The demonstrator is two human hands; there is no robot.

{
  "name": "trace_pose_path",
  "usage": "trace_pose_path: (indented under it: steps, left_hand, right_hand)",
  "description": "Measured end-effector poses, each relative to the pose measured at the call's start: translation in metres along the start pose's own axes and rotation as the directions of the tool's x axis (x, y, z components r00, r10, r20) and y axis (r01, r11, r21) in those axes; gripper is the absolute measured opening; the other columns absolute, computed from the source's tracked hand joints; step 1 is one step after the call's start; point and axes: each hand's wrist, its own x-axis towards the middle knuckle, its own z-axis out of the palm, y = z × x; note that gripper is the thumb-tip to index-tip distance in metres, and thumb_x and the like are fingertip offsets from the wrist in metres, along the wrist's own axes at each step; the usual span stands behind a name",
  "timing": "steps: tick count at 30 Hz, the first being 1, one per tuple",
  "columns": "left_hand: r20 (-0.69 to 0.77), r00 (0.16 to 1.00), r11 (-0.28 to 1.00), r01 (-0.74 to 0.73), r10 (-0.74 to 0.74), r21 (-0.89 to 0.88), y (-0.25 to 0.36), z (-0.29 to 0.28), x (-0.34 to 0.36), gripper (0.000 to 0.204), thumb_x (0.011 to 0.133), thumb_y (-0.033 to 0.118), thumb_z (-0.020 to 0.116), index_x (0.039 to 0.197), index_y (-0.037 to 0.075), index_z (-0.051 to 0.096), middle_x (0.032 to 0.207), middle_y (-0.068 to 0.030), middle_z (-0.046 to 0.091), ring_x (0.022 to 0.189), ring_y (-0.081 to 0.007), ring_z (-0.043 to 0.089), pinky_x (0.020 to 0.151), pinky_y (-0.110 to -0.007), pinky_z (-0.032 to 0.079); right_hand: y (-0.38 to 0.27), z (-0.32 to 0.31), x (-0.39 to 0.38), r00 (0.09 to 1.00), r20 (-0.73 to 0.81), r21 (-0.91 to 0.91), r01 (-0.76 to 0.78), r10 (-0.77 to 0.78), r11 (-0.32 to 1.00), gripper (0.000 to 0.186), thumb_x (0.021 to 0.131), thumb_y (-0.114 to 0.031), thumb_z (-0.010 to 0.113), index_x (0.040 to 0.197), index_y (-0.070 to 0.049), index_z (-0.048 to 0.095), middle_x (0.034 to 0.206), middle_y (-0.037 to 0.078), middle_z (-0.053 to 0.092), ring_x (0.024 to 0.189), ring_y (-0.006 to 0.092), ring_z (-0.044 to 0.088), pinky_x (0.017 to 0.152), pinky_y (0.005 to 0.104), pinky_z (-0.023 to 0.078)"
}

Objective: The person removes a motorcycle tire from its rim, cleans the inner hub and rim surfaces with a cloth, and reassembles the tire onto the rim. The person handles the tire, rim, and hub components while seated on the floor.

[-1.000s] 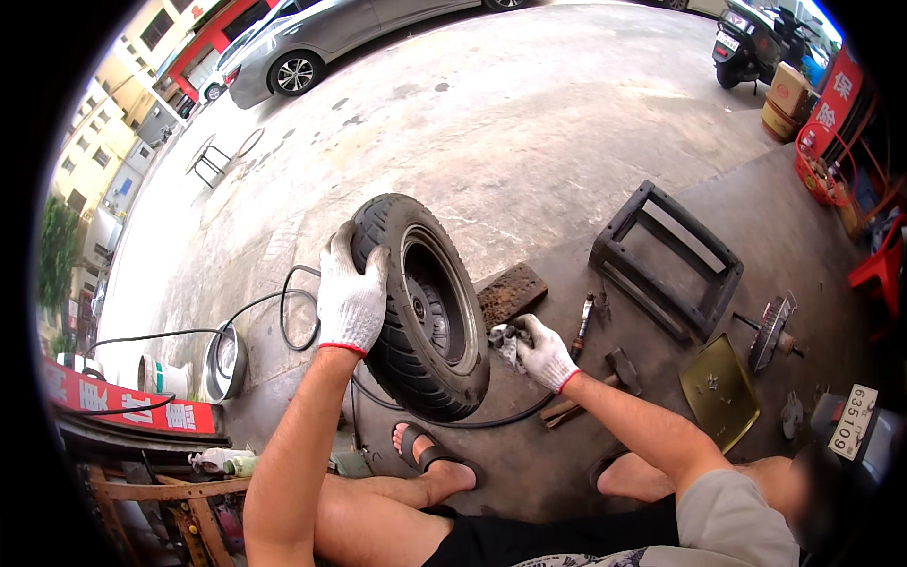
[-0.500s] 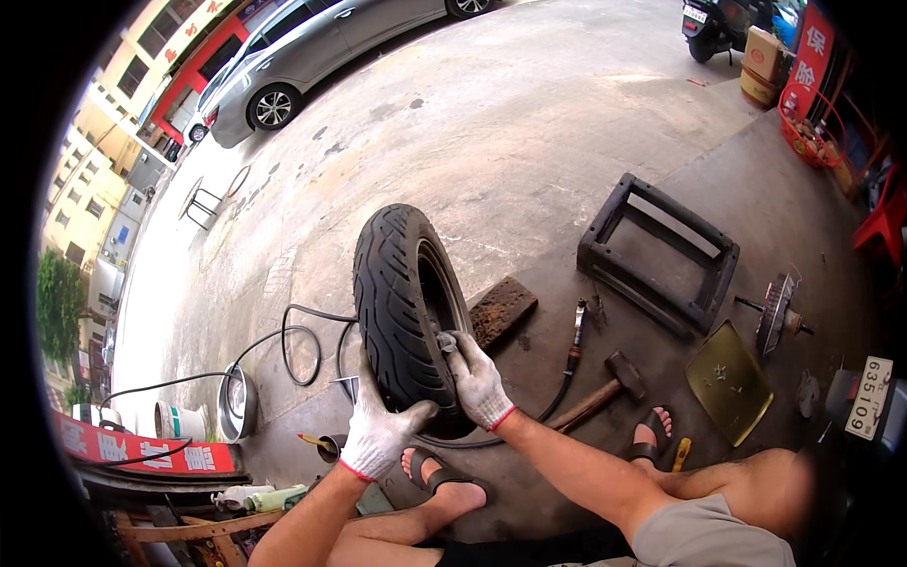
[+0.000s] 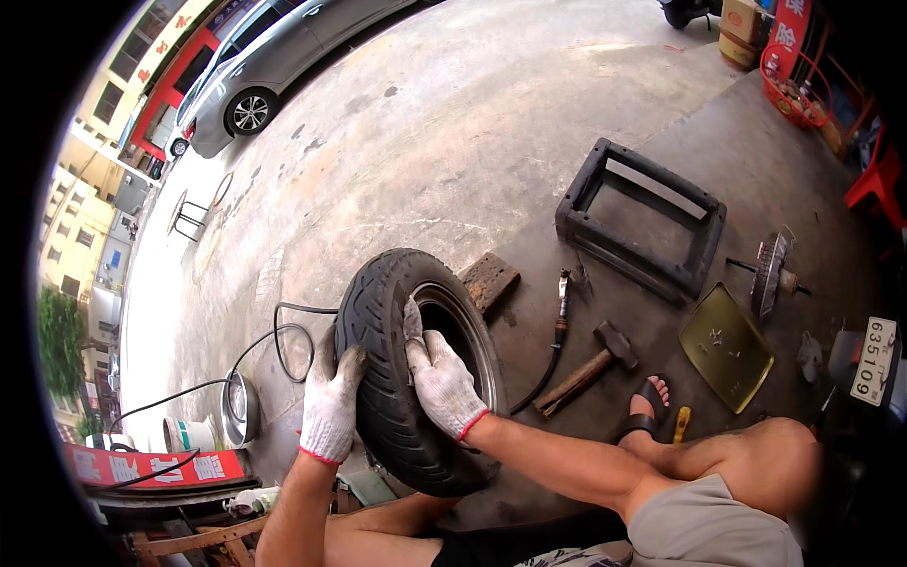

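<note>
A black motorcycle tyre (image 3: 380,378), fitted on a metal wheel rim (image 3: 493,364), leans upright in front of my legs. My left hand (image 3: 331,406), in a white knitted glove with a red cuff, grips the tread on its left side. My gloved right hand (image 3: 447,386) is closed against the near sidewall beside the rim, its fingers pointing up and partly bent. Both palms are hidden. Behind the tyre a rust-brown block (image 3: 491,282) rests on the ground. To the right lie an air hose fitting (image 3: 563,307) and a wooden-handled hammer (image 3: 584,376).
A black rectangular frame (image 3: 645,222) stands on the concrete further right. Near it are a yellowish tray (image 3: 726,350) with small parts and a hub with axle (image 3: 773,274). A black hose (image 3: 203,387) loops past a metal basin (image 3: 240,411) at left. A grey car (image 3: 274,71) is parked far off.
The tyre has come down closer to me and its rim side has turned more into view. My left hand has shifted up its left side; my right hand has moved onto the sidewall.
</note>
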Motion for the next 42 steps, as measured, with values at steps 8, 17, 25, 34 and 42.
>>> trace_pose_path:
  steps: [8,17,25,34,42]
  left_hand:
    - [0.026,0.993,0.91,-0.117,0.117,0.397,-0.032,0.02,-0.006,0.078,0.085,0.013,0.071,0.148,-0.009,0.029,0.136,-0.0246,0.053,0.12,-0.0245,0.056,0.098,-0.034,0.049]
    - [-0.049,0.982,0.957,-0.167,0.184,0.239,0.034,0.01,0.021,0.072,0.089,0.015,0.068,0.146,-0.009,0.032,0.127,-0.0208,0.059,0.107,-0.0228,0.063,0.091,-0.031,0.053]
    - [-0.088,0.946,0.871,-0.249,0.313,0.424,0.008,0.002,0.085,0.077,0.088,0.023,0.071,0.148,-0.008,0.032,0.13,-0.0246,0.059,0.115,-0.026,0.061,0.099,-0.033,0.047]
    - [-0.143,0.931,0.82,-0.214,0.336,0.531,0.024,-0.018,0.134,0.076,0.088,0.038,0.069,0.142,-0.01,0.042,0.133,-0.0305,0.056,0.12,-0.0327,0.059,0.102,-0.035,0.045]
    - [-0.158,0.944,0.84,-0.172,0.29,0.514,0.03,-0.002,0.133,0.069,0.09,0.036,0.068,0.139,-0.008,0.048,0.134,-0.0253,0.056,0.122,-0.0299,0.056,0.103,-0.035,0.043]
  right_hand:
    - [0.024,-0.017,-0.017,0.994,0.04,-0.037,-0.098,0.1,0.994,0.031,0.1,-0.033,0.047,0.104,-0.003,0.053,0.101,0.032,0.062,0.103,0.0512,0.057,0.085,0.0544,0.045]
    - [-0.023,0.009,0.031,0.997,0.014,0.022,0.077,-0.077,0.997,0.029,0.1,-0.029,0.048,0.103,0.0,0.054,0.101,0.032,0.061,0.1,0.0505,0.057,0.084,0.0532,0.046]
    - [0.02,0.023,0.109,0.968,0.213,0.364,0.045,-0.13,0.93,0.033,0.102,-0.03,0.052,0.108,0.002,0.06,0.092,0.017,0.066,0.084,0.0226,0.062,0.08,0.0352,0.048]
    - [0.135,-0.056,0.178,0.918,-0.107,-0.453,0.296,-0.381,0.841,0.027,0.087,-0.011,0.065,0.113,-0.007,0.065,0.107,0.022,0.065,0.101,0.038,0.065,0.088,0.0437,0.052]
    - [0.076,0.003,0.228,0.447,0.535,-0.49,0.855,-0.717,0.168,0.037,0.077,-0.011,0.069,0.114,-0.007,0.068,0.12,0.018,0.061,0.111,0.0376,0.058,0.093,0.0446,0.05]
